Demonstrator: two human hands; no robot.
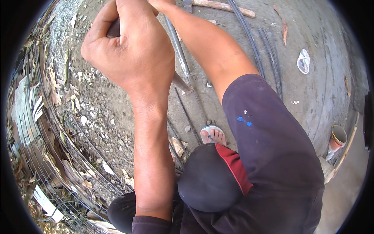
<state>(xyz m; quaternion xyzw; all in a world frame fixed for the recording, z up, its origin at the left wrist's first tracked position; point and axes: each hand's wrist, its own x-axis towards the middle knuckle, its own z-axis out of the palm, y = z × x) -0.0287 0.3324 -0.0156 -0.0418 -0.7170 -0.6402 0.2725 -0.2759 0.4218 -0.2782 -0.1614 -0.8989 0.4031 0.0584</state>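
- So the left hand (134, 46) is up top, curled into a snug fist, with a dark piece (113, 29) peeking through the gap between its fingers.
- A grey-brown stub (181, 83) pokes out on the other side of that wrist. It roughly lines up with the dark piece, so I'd guess they're one tool, but the fist hides the middle.
- Right hand (160, 3) is mostly chopped off by the upper edge; can't tell how far its fingers are bent or whether it's got hold of anything.
- There's also a shiny grey pipe (178, 48) slanting down between the two arms, its upper end near the right hand (touching or not, no idea from this angle).
- Handling: the pipe looks like metal to me, so probably stiff, fairly hefty, hard to break, maybe a bit slick where it's shiny. I'd wrap a full hand around the shaft and stay clear of the lower end.
- The stub looks rigid too, likely with some weight. A whole-fist grip like the left one seems right, rather than fingertips.
- Around them on the dirt: a wooden-handled hammer (224, 6) just beyond the right forearm, plus long dark bars (249, 39) off to the right.
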